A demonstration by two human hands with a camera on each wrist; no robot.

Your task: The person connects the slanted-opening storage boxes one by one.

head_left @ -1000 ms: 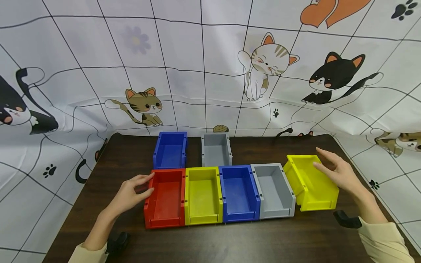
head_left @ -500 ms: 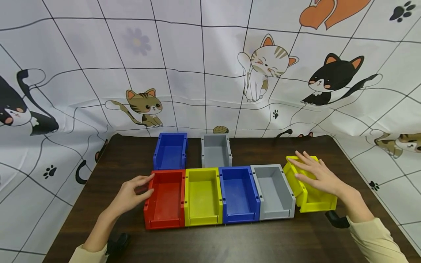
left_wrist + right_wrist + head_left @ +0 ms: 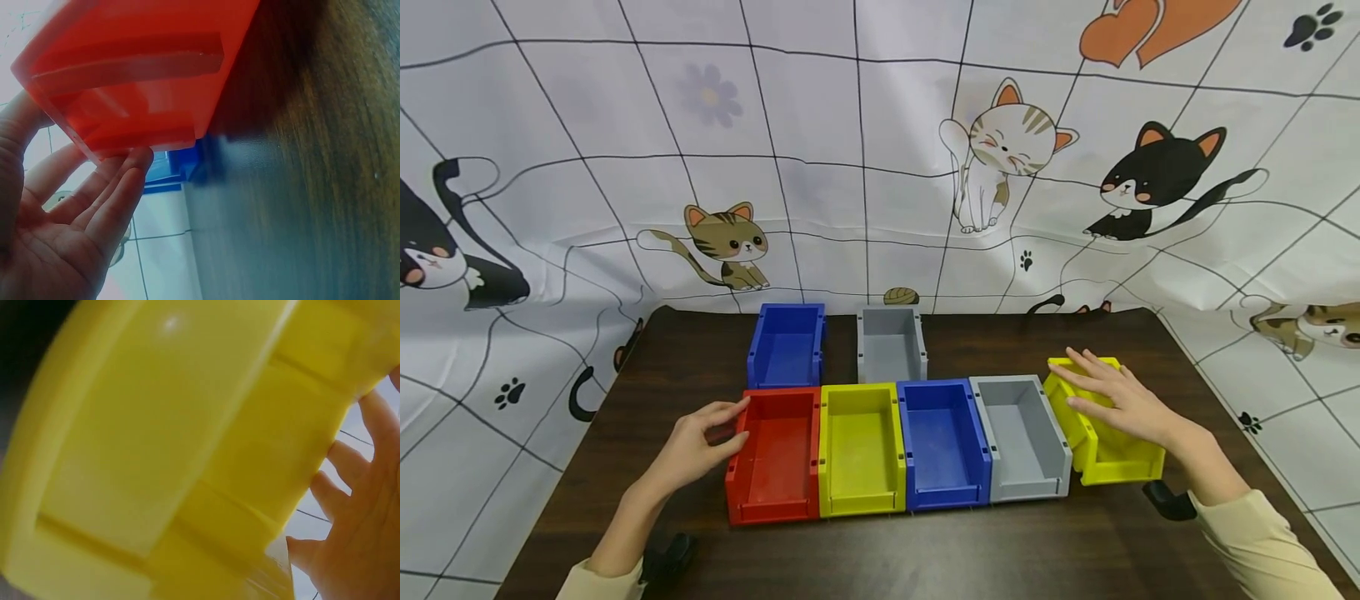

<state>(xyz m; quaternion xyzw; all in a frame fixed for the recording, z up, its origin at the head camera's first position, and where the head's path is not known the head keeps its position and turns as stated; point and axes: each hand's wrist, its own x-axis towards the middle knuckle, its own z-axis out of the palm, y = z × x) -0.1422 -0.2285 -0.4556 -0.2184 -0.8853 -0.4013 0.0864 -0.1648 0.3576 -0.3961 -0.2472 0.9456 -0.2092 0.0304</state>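
My left hand (image 3: 692,442) touches the left side wall of the red bin (image 3: 778,454) with its fingertips and thumb. In the left wrist view the fingers (image 3: 115,206) lie fairly straight against the red bin's side. My right hand (image 3: 1127,408) spreads its straight fingers over the right-hand yellow bin (image 3: 1120,462), hiding part of its inside. In the right wrist view those fingertips meet that bin's edge (image 3: 312,481). This bin stands turned at an angle beside the grey bin (image 3: 1018,433).
Between the red and grey bins stand another yellow bin (image 3: 861,450) and a blue bin (image 3: 946,442), side by side. Behind this row are a second blue bin (image 3: 786,342) and a second grey bin (image 3: 891,342) on the dark wooden table (image 3: 880,558). A cat-print cloth (image 3: 820,125) hangs behind.
My right hand has moved left from the right-hand yellow bin's far right side to over its middle, fingers spreading. That bin has shifted very slightly left. My left hand stays on the red bin.
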